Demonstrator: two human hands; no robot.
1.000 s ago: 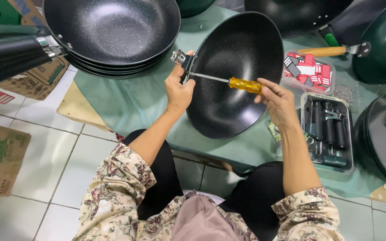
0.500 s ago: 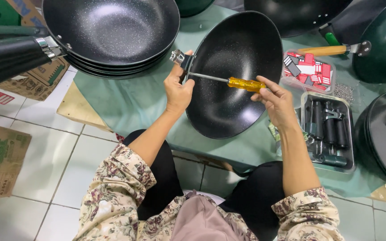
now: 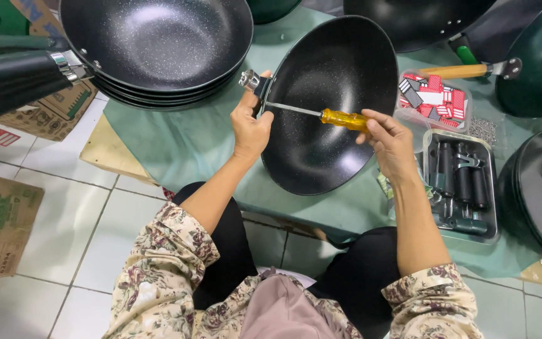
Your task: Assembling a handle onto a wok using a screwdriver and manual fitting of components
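Item: black wok (image 3: 337,107) with screwdriver (image 3: 327,116), in my two hands at the counter (image 3: 177,141).

I see my left hand (image 3: 250,122) closed on the wok's rim beside the metal handle bracket (image 3: 250,80), tilting the pan up on the green-covered counter. My right hand (image 3: 391,141) is closed on the screwdriver's yellow handle, shaft laid across the bowl, tip at the bracket. Adjacent: stack of black woks (image 3: 158,50) upper left; tray of black handles (image 3: 462,182) right; clear box of red and white packets (image 3: 434,94) above it; dark green pans (image 3: 537,63) far right.
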